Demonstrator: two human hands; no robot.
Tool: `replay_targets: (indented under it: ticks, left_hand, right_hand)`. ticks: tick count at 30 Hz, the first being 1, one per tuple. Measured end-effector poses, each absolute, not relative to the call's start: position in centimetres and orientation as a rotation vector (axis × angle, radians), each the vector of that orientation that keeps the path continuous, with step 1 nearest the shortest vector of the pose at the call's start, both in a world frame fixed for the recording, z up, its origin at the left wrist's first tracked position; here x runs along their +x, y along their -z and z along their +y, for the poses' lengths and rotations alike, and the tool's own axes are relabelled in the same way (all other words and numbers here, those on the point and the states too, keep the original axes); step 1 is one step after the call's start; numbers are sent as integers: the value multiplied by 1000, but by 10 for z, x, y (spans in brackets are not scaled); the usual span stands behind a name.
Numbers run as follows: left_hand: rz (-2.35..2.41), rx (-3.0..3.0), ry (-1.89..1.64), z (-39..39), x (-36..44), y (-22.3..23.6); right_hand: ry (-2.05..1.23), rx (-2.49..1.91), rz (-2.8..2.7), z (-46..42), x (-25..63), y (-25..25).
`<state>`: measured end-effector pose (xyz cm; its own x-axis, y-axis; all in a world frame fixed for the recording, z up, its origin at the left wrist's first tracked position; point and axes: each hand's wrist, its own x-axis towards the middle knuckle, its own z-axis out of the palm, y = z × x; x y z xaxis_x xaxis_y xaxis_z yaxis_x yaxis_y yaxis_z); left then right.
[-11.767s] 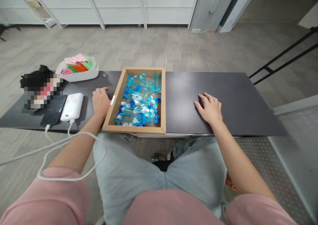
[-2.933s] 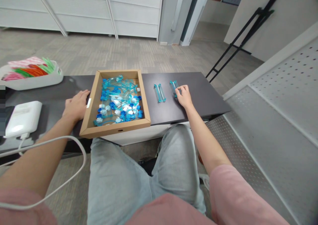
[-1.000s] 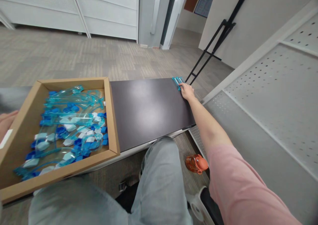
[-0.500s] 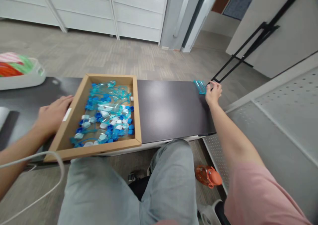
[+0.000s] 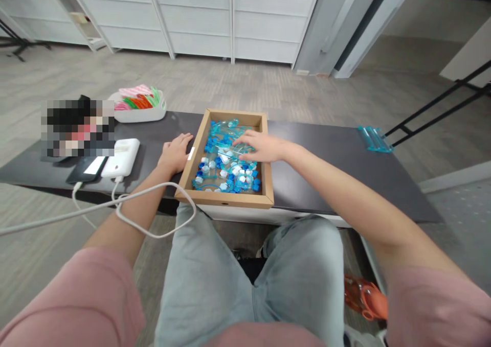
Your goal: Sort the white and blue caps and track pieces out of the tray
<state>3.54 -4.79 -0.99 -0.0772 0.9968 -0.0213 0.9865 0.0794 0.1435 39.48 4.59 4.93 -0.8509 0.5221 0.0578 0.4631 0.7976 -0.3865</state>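
A shallow cardboard box (image 5: 268,192) stands on the dark tabletop in front of me. Inside lie clear turquoise plastic pieces (image 5: 222,127), some curved and some straight, among several blue and white caps (image 5: 240,176). My right hand (image 5: 264,146) reaches over the box's right wall, fingers apart above the turquoise pieces; I cannot tell whether they touch. My left hand (image 5: 175,154) rests on the table against the box's left side, fingers stretched out, holding nothing. At the far right end of the table, clear turquoise tube-like pieces (image 5: 375,139) lie side by side.
On the left are a white basket (image 5: 140,114) of colourful items, a white power bank (image 5: 121,158) with a looping cable (image 5: 153,188), a black phone (image 5: 87,169) and a blurred-out item (image 5: 76,130). An orange bottle (image 5: 366,296) stands low on the right. White cabinets (image 5: 192,20) line the back.
Turquoise pieces that lay nearer the box's right side now lie at the table's far right corner. My right hand has left them and moved left over the box. The view has turned left.
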Motion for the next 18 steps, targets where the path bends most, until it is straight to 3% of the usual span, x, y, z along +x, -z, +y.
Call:
replay_targets:
  ticks: [6,13,18]
  left_hand:
    - [2182,2033,-229,-48,39,8]
    - [2206,2022,-245,-50,43,8]
    - [2227,2021,-188,-51,46,1]
  right_hand:
    - [-542,-867,-2852,28,361,-36]
    - [-1008,-822,-2247,48,411,-38]
    - [-781,-1090,-1816,80,501,-17]
